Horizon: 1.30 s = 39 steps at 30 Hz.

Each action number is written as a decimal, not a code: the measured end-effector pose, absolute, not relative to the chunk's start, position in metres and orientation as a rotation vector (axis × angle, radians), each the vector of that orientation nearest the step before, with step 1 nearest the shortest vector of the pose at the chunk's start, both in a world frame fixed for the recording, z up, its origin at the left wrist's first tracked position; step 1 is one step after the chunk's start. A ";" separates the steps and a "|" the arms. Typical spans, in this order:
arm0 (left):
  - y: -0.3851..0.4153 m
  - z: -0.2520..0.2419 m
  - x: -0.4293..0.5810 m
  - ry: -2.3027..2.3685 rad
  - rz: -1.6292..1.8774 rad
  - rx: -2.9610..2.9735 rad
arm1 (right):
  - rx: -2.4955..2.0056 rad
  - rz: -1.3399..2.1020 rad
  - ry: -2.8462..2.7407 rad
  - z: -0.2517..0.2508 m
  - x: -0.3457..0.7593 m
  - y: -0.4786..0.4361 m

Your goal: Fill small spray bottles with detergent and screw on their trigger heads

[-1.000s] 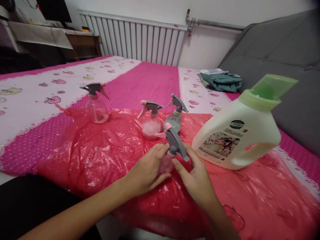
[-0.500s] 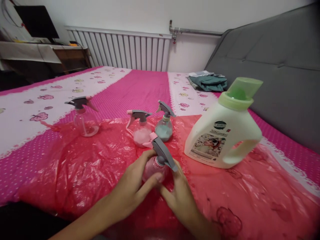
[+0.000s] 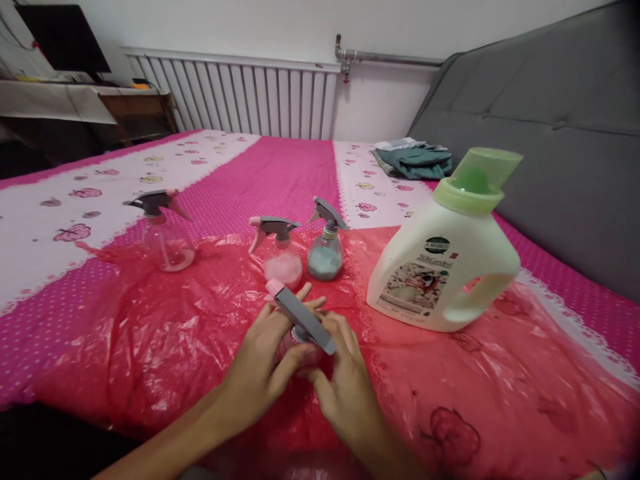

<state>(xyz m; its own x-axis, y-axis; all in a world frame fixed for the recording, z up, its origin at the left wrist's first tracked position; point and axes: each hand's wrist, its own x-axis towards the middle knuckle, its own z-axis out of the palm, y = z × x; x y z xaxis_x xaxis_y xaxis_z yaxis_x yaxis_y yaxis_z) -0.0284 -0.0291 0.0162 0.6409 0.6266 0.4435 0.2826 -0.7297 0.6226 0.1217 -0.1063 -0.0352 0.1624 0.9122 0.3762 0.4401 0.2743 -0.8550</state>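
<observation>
Both hands are closed around a small spray bottle (image 3: 302, 321) with a grey and pink trigger head, low in the middle. My left hand (image 3: 263, 357) wraps its left side, thumb at the neck. On the right side is my right hand (image 3: 345, 373), its fingers bent round the neck and body. Just beyond stand a pink-filled spray bottle (image 3: 283, 265) and a green-filled one (image 3: 325, 257). Farther left is a clear pink spray bottle (image 3: 167, 245). A large white detergent jug (image 3: 440, 267) with a green cap stands to the right.
Red plastic sheeting (image 3: 175, 333) lies over a pink patterned bedspread (image 3: 295, 163). Folded clothes (image 3: 417, 162) rest farther back, near a grey padded headboard (image 3: 540, 113). A radiator (image 3: 240, 93) lines the wall; a desk (image 3: 135, 110) with a monitor (image 3: 65, 40) is at the back left.
The held spray bottle's head has turned and shifted left, its pink nozzle now farther left and lower. My fingers have moved around its neck, and the camera view has shifted slightly.
</observation>
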 end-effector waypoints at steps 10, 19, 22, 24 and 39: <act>-0.044 0.010 -0.023 0.889 1.066 2.249 | -1.379 0.393 -1.437 -0.042 0.112 -0.107; -0.037 0.014 -0.025 0.784 0.879 2.230 | -1.413 0.340 -1.451 -0.045 0.112 -0.109; -0.034 0.018 -0.030 0.700 0.779 2.238 | -1.421 0.361 -1.453 -0.046 0.115 -0.108; -0.031 0.020 -0.033 0.684 0.743 2.248 | -1.420 0.379 -1.451 -0.047 0.115 -0.108; -0.033 0.015 -0.025 0.750 0.979 2.423 | -1.491 0.301 -1.441 -0.053 0.115 -0.112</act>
<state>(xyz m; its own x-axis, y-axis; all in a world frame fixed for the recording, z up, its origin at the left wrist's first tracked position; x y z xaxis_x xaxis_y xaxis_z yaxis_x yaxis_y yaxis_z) -0.0254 -0.0331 0.0151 0.6067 0.6177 0.5004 0.3223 -0.7665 0.5554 0.1154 -0.1121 -0.0525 0.2594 0.8589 0.4415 0.6100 0.2087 -0.7644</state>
